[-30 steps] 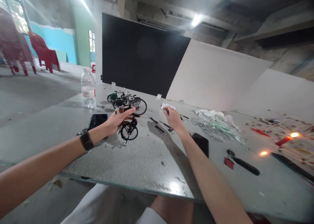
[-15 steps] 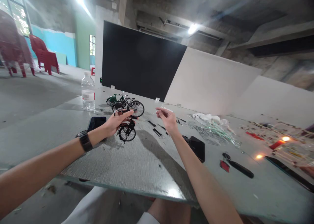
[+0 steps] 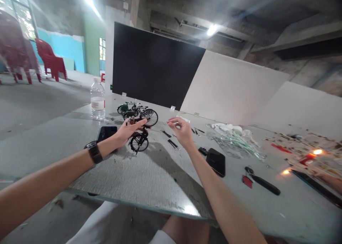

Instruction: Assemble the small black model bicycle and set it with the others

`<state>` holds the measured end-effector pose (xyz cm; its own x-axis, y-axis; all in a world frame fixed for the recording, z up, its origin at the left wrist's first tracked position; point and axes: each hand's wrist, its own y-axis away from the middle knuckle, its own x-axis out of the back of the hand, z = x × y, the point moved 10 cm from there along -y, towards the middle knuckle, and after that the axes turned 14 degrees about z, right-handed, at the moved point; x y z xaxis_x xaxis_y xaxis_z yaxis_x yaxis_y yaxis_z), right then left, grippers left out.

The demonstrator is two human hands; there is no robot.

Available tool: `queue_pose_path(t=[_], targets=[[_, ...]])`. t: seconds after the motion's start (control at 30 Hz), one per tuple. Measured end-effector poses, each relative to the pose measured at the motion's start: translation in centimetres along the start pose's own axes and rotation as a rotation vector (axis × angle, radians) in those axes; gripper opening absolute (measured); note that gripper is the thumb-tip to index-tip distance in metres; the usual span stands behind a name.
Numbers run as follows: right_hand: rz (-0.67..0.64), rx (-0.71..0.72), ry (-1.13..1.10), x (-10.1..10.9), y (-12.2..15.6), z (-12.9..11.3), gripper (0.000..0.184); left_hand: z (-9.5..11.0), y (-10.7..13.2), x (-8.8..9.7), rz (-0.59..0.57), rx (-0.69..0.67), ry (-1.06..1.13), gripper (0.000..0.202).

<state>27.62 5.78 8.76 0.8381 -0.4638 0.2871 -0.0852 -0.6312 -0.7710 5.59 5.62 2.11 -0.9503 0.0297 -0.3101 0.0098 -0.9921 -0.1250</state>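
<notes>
My left hand (image 3: 129,131) rests over a dark red model bicycle (image 3: 139,138), its fingers around the frame, with a spoked wheel showing on each side. Behind it stands a green model bicycle (image 3: 127,108). My right hand (image 3: 181,130) hangs just above the table with curled fingers apart and nothing visible in them. Close beyond those fingers lies a white paper strip (image 3: 184,120). Several small black model parts (image 3: 172,144) lie on the table (image 3: 128,169) below and left of my right hand.
A phone (image 3: 107,133) lies beside my left wrist, and another (image 3: 216,162) lies right of my right forearm. Further right are a water bottle's opposite: crumpled plastic packaging (image 3: 229,131), a black-handled tool (image 3: 263,184), and scattered papers (image 3: 301,147). A water bottle (image 3: 97,99) stands at the far left.
My right hand's fingers have parted from the white strip, which now lies beyond them. My left hand stays on the red bicycle. The view has shifted slightly.
</notes>
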Motion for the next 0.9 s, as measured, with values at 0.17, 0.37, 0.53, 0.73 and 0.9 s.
queue_pose_path(t=[0.17,0.37,0.53,0.73,0.9], targets=[[0.052,0.155,0.031,-0.3,0.9,-3.5,0.029,1.0,-0.2,0.7,0.112,-0.141,-0.1,0.04],[0.128,0.412,0.056,-0.9,2.8,-8.5,0.02,1.7,0.4,0.1,0.11,-0.311,-0.182,0.038],[0.161,0.494,0.073,-1.2,3.7,-9.7,0.017,2.2,1.0,-0.5,0.08,-0.407,-0.21,0.03],[0.164,0.531,0.119,-1.4,4.1,-9.7,0.016,2.4,1.1,-0.6,0.069,-0.439,-0.233,0.027],[0.199,0.58,0.128,-1.2,4.3,-10.2,0.015,2.4,1.2,-0.6,0.08,-0.423,-0.209,0.028]])
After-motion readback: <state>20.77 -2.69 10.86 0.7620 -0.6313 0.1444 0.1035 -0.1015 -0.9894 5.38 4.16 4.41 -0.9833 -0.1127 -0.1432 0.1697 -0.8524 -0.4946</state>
